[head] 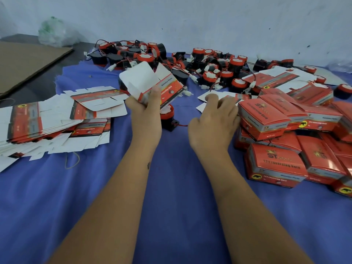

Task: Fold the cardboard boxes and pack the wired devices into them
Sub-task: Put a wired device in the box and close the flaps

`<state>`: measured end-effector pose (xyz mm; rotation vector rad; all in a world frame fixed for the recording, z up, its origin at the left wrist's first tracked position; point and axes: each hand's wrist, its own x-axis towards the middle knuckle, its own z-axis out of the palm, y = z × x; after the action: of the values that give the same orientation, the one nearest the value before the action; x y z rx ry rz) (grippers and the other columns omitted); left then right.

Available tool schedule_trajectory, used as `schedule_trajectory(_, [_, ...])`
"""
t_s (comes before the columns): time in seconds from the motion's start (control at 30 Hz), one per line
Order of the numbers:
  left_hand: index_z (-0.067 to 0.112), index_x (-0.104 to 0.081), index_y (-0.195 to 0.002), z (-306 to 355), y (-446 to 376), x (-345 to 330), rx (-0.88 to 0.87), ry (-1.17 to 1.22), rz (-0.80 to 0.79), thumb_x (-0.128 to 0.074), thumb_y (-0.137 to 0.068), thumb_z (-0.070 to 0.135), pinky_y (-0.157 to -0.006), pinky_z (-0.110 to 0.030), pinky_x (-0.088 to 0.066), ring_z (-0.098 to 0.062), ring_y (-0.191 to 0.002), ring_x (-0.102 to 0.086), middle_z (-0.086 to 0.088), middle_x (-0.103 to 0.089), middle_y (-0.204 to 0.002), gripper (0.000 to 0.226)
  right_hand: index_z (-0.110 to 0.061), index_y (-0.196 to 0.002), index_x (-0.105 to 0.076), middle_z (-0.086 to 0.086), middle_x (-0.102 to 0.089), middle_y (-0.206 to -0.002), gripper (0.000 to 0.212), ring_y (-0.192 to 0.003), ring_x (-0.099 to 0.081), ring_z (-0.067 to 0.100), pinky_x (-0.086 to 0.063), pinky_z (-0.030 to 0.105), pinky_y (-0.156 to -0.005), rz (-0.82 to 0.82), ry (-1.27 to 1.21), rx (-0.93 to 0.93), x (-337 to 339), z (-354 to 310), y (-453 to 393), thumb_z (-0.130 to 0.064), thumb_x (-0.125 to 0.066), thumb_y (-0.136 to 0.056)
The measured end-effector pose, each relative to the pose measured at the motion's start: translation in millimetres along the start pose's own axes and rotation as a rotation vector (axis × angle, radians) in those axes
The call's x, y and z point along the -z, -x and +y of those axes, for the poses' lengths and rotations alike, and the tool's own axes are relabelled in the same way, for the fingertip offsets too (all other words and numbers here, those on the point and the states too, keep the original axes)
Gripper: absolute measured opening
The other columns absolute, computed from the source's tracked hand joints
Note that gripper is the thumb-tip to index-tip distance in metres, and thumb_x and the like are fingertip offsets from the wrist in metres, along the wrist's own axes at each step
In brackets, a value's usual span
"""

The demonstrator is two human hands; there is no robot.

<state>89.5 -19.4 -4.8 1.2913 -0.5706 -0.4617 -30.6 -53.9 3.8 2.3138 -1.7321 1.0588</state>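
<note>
Many packed boxes [274,164] piled right of the half-folded box [152,82], which left hand [144,107] grips. Right hand [215,119] rests loosely open. Behind: loose wired devices [209,63]. Left: flat blanks [47,121] unfolded.

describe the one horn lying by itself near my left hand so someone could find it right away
Start at the blue cloth and find the left hand gripping an open box. Just below that box lies a horn, red on top with a black base. It lies alone, apart from the horn pile by the wall.
</note>
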Motion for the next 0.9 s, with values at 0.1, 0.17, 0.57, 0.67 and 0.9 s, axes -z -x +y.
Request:
schedule_trajectory(0.1, [0.018, -0.036, -0.124, -0.3, 3.2, -0.3, -0.104, -0.094, -0.004, -0.061, -0.095, 0.042, -0.065, -0.002, -0.044, 0.024, -0.082, -0.056, 0.023, -0.056, -0.103, 0.045, -0.015, -0.119, -0.051, 0.006, -0.038, -0.109, 0.043, -0.104, -0.037, 0.029, -0.016, 0.036, -0.078, -0.087, 0.015, 0.086, -6.4, -3.4, 2.1, -0.031, -0.055, -0.079])
schedule_trajectory(0.17, [0.017, -0.036, -0.125, -1.0, 4.7, -0.4, -0.138, -0.138, -0.003, -0.063, -0.094, 0.043, -0.064, -0.001, -0.043, 0.024, -0.082, -0.055, 0.024, -0.057, -0.101, 0.049, -0.018, -0.12, -0.052, 0.002, -0.036, -0.104, 0.046, -0.104, -0.037, 0.027, -0.013, 0.036, -0.077, -0.152, 0.015, 0.14, -9.5, -4.5, 2.7, -0.045, -0.052, -0.082])
schedule_trajectory(0.57, [0.027, -0.04, -0.11, -0.4, 2.1, 3.9, -0.005, -0.192, 0.066, -0.061, -0.088, 0.056, -0.082, -0.036, -0.054, 0.001, -0.088, -0.062, 0.02, -0.062, -0.093, 0.042, -0.021, -0.119, -0.052, 0.0, -0.049, -0.105, 0.043, -0.108, -0.047, 0.024, -0.025, 0.045, -0.1, -0.328, -0.028, 0.238, -14.1, -6.7, 6.3, -0.038, -0.054, -0.08])
schedule_trajectory(0.67, [0.027, -0.038, -0.11, -0.2, 1.7, 3.5, 0.0, -0.175, 0.062, -0.062, -0.084, 0.056, -0.087, -0.04, -0.056, -0.001, -0.091, -0.063, 0.02, -0.062, -0.095, 0.046, -0.023, -0.134, -0.046, 0.001, -0.048, -0.118, 0.06, -0.113, -0.046, 0.024, -0.035, 0.037, -0.092, -0.351, -0.207, 0.237, -16.5, -8.3, 7.4, -0.049, -0.058, -0.081])
schedule_trajectory(0.9, [0.019, -0.037, -0.123, -0.5, -0.7, 6.4, -0.098, -0.14, 0.142, -0.074, -0.083, 0.039, -0.077, -0.019, -0.05, 0.013, -0.088, -0.058, 0.022, -0.059, -0.099, 0.058, -0.025, -0.125, -0.046, -0.003, -0.045, -0.119, 0.053, -0.098, -0.056, 0.023, -0.051, 0.039, -0.074, -0.348, -0.409, 0.168, -15.4, -12.4, 9.9, -0.044, -0.069, -0.082])
